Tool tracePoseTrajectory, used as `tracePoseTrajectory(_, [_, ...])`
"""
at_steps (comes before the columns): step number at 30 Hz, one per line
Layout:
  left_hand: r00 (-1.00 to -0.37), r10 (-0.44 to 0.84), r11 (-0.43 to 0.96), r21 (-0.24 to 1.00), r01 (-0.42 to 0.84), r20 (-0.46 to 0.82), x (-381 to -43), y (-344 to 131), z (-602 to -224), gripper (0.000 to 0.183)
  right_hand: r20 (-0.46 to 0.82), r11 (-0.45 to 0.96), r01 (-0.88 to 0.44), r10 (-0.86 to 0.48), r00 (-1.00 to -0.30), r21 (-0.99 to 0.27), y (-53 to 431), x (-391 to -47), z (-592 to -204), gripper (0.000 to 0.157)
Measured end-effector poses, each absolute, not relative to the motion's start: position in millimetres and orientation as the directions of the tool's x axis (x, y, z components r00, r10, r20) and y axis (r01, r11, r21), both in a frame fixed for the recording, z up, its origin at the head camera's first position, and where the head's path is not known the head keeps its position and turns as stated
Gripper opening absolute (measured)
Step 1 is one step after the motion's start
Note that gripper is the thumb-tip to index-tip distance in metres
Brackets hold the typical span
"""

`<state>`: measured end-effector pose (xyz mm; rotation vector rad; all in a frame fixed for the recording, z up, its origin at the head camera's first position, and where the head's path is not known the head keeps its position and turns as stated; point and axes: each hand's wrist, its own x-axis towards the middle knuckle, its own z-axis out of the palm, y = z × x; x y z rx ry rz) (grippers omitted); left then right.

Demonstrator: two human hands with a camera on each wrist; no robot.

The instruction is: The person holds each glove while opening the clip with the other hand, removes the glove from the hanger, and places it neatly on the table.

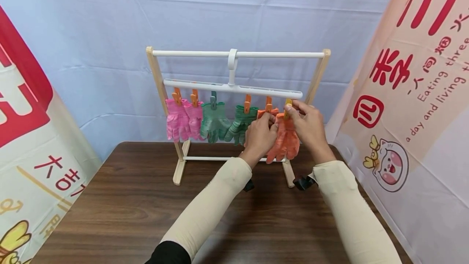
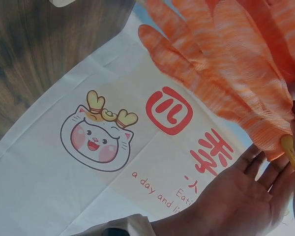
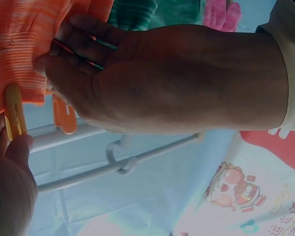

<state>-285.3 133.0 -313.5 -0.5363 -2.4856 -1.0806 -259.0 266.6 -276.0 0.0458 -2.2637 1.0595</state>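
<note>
An orange knitted glove hangs fingers down near the right end of a white hanger. My left hand pinches this glove at its cuff's left edge. At the cuff's other side, my right hand pinches a yellow clothespin between thumb and fingers, with its jaw end over the cuff. A second orange glove hangs just left, partly hidden behind my left hand, under an orange clothespin. Farther left are green gloves and pink gloves, clipped by their cuffs.
The hanger hooks over the top bar of a wooden rack, standing on a dark brown table. A pale cloth is behind it, with printed banners at both sides.
</note>
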Motion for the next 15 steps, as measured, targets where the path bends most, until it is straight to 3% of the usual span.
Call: tracePoseTrajectory(15, [-0.850,0.204,0.612,0.615,0.497,0.485,-283.0,124.5,-316.7,0.009,0.597,0.661,-0.287,0.304,-0.742,-0.693,264.0,-260.6,-274.3,0.038])
